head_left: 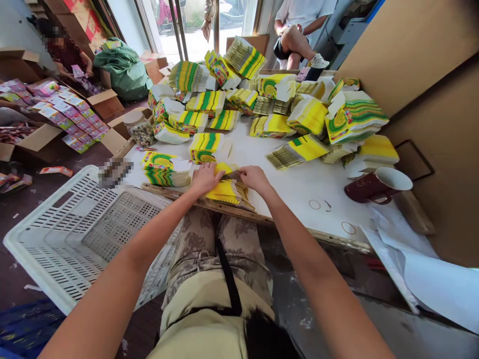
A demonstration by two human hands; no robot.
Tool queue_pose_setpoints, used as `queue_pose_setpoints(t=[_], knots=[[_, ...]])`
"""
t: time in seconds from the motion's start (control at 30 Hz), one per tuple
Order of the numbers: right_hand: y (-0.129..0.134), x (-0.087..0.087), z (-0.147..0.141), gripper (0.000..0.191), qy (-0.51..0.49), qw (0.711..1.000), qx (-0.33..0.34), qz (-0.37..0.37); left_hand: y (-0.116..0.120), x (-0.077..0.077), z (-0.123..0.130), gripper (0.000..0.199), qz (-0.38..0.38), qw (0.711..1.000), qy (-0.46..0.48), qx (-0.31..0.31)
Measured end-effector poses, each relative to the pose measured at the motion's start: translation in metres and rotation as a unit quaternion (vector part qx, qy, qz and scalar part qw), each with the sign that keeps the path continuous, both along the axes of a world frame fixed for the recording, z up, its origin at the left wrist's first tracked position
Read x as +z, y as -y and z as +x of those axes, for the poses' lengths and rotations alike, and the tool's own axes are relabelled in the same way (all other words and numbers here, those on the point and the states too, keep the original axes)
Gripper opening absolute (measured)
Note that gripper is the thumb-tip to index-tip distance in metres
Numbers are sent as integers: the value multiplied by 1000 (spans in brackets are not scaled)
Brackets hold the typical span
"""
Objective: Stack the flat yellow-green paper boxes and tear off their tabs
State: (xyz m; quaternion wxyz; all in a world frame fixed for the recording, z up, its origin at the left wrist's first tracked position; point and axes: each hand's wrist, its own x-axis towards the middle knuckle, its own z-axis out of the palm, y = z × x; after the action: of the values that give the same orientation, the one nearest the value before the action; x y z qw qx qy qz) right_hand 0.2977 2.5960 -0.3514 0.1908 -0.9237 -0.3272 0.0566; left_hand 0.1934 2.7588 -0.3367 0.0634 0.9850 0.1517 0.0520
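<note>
At the near edge of the white tabletop, my left hand [205,178] is closed on a flat yellow carton [226,168], thumb pressed over it. The fingertips of my right hand [255,178] pinch the right end of that same carton. Beneath both hands lies a stack of flattened yellow cartons [230,193], fanned slightly. Left of my left hand stands a bundle of green-and-yellow cartons [164,169]. Another yellow-green bundle [205,147] sits just beyond my hands. What my fingers cover of the carton is hidden.
Several carton bundles [224,104] pile up across the table's back. A dark red mug [374,187] and rubber bands [348,228] lie right; a jar [142,130] stands left. A white plastic crate [48,234] is beside my legs. Two people [305,20] sit farther off.
</note>
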Motion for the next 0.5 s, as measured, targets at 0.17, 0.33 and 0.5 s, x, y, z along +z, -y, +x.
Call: queue_pose_setpoints(t=[0.17,0.33,0.5], knots=[[25,-5,-2,26,-138,974,179,34,1,2,6,49,-14,999,-18,32],[34,-2,-4,28,-153,973,165,50,3,3,5,46,2,1000,0,25],[24,-1,-11,30,46,995,9,91,4,2,4,47,11,1000,-2,23]])
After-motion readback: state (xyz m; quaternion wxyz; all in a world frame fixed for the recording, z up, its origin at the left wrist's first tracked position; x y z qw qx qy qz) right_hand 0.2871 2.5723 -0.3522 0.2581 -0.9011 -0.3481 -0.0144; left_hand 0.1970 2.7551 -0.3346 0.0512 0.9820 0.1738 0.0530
